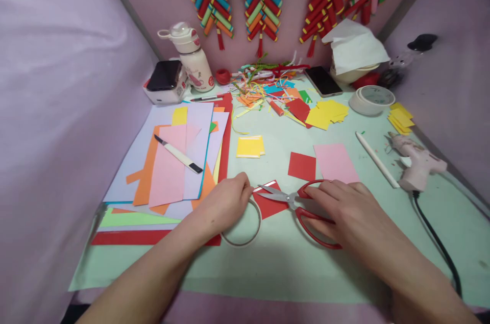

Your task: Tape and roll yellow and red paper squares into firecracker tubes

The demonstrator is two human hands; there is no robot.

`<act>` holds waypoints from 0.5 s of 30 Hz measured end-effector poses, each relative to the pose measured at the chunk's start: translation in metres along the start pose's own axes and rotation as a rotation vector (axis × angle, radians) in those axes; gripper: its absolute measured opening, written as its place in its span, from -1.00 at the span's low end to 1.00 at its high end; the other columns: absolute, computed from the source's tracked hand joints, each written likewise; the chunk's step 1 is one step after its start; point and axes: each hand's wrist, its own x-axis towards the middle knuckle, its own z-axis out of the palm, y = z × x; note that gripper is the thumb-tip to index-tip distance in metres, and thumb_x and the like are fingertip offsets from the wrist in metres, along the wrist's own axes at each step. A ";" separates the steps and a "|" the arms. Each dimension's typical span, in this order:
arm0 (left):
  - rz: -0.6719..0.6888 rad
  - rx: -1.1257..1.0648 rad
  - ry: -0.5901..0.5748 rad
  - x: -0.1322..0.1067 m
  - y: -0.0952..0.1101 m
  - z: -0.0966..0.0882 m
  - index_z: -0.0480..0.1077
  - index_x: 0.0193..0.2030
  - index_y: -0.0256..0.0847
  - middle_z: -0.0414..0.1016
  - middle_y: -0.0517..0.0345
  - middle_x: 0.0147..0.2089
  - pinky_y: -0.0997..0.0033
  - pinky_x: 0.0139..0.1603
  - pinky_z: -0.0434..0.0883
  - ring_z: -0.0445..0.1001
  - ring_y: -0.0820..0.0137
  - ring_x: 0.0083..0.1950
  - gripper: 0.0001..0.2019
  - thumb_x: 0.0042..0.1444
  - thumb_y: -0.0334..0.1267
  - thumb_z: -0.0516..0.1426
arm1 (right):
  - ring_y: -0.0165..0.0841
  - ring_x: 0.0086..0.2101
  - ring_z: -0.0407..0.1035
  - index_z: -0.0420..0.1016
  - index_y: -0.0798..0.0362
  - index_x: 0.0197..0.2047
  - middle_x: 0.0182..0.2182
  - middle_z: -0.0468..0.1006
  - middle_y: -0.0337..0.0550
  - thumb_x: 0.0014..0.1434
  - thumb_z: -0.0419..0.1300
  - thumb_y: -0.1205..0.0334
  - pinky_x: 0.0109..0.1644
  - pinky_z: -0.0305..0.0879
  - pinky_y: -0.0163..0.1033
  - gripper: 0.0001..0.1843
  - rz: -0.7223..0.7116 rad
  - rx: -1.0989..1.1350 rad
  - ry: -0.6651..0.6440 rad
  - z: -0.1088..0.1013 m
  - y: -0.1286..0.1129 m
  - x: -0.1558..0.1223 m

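My left hand (228, 205) is closed, fingertips pinched at the strip of tape along a red paper square's top edge. A thin roll of tape (242, 244) hangs from or rests against that hand; its exact contact is hidden. In my right hand (356, 212) are scissors (290, 198) with red handles, fingers through the loops. Their blades are parted, pointing left over the red paper square (271, 207) and close to my left fingertips. Just above lies another red square (302, 166), beside a pink sheet (337, 163).
Stacked coloured paper carries a craft knife (178, 153) on the left. Yellow squares (248, 147) lie mid-table. Paper scraps (252, 90), a bottle (196, 66) and a phone (323, 81) are at the back. A glue gun (417, 160), its cord and a white pen (377, 159) are right.
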 end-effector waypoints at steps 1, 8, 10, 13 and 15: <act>-0.001 0.003 0.003 0.000 0.000 0.000 0.22 -0.35 -0.14 0.43 0.14 -0.40 0.39 -0.39 0.20 0.40 0.32 -0.37 -0.78 0.23 -0.12 -0.12 | -0.23 -0.23 0.37 0.42 -0.09 -0.09 -0.23 0.51 -0.13 0.17 0.15 0.05 -0.20 0.14 -0.14 -0.74 0.006 0.000 0.002 0.000 -0.001 0.001; 0.008 0.008 0.012 0.000 0.000 0.001 0.20 -0.34 -0.13 0.40 0.15 -0.42 0.40 -0.42 0.17 0.38 0.33 -0.38 -0.79 0.23 -0.11 -0.11 | -0.24 -0.23 0.37 0.42 -0.06 -0.09 -0.21 0.53 -0.11 0.22 0.10 0.09 -0.22 0.13 -0.16 -0.78 -0.016 -0.007 0.003 0.002 -0.009 0.004; 0.010 0.007 0.013 0.000 -0.001 0.001 0.19 -0.35 -0.12 0.40 0.16 -0.43 0.41 -0.42 0.17 0.37 0.33 -0.38 -0.79 0.23 -0.11 -0.12 | -0.25 -0.24 0.38 0.43 -0.04 -0.10 -0.23 0.53 -0.10 0.23 0.10 0.09 -0.24 0.13 -0.17 -0.77 -0.024 -0.027 0.016 0.004 -0.010 0.005; 0.013 0.007 0.013 -0.001 -0.001 0.001 0.18 -0.35 -0.12 0.40 0.16 -0.42 0.41 -0.43 0.16 0.37 0.34 -0.38 -0.79 0.23 -0.11 -0.12 | -0.25 -0.26 0.40 0.44 -0.01 -0.12 -0.26 0.54 -0.10 0.24 0.08 0.10 -0.28 0.12 -0.19 -0.77 -0.033 -0.044 0.032 0.007 -0.012 0.006; 0.011 0.007 0.012 -0.001 -0.001 0.001 0.18 -0.35 -0.13 0.40 0.15 -0.42 0.41 -0.43 0.16 0.37 0.33 -0.37 -0.79 0.23 -0.11 -0.12 | -0.26 -0.27 0.40 0.45 -0.01 -0.12 -0.28 0.54 -0.10 0.24 0.07 0.11 -0.29 0.13 -0.20 -0.77 -0.038 -0.040 0.039 0.009 -0.013 0.006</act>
